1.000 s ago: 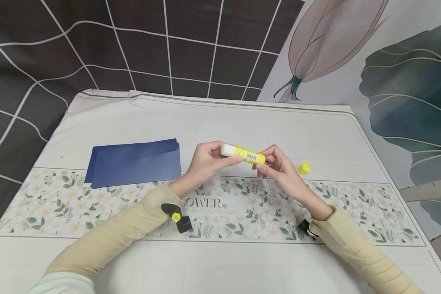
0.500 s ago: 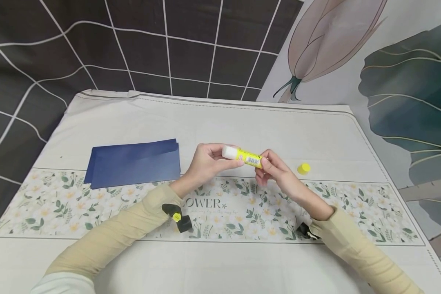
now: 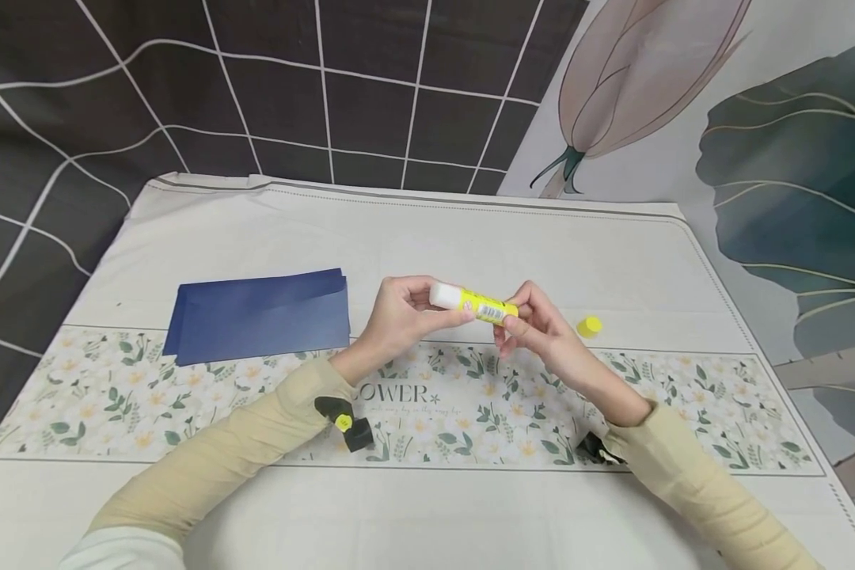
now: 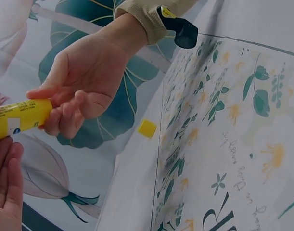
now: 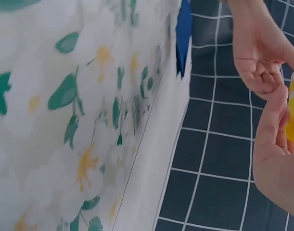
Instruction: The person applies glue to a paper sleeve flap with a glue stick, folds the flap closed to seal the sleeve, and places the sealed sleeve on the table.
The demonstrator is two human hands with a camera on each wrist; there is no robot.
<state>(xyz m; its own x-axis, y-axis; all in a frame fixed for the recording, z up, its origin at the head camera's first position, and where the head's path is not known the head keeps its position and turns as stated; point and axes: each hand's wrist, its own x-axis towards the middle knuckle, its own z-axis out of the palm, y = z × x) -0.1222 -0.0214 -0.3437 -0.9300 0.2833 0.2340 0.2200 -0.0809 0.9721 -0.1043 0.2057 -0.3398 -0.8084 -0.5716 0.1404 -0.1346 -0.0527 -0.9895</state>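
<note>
An uncapped glue stick (image 3: 490, 309), with a yellow labelled barrel and a white end (image 3: 445, 295), is held above the table. My left hand (image 3: 397, 315) grips the barrel near its white end, thumb in front and fingers behind. At the yellow base, my right hand (image 3: 550, 336) pinches with thumb and fingertips. The left wrist view shows the right hand (image 4: 91, 72) meeting the base of the yellow barrel (image 4: 21, 118). In the right wrist view the barrel (image 5: 293, 113) is cut off by the frame edge. Its yellow cap (image 3: 589, 326) lies on the table beyond the right hand.
Dark blue envelopes (image 3: 264, 317) lie in an overlapping stack to the left. A white tablecloth (image 3: 427, 237) with a printed flower band covers the table. Behind stands a dark curtain (image 3: 370, 111) with white grid lines; a leaf-print cloth (image 3: 805, 174) hangs at the right.
My right fingers have shifted at the base of the glue stick, closing in on it and then drawing back slightly right. The left hand, cap and envelopes have stayed nearly in place.
</note>
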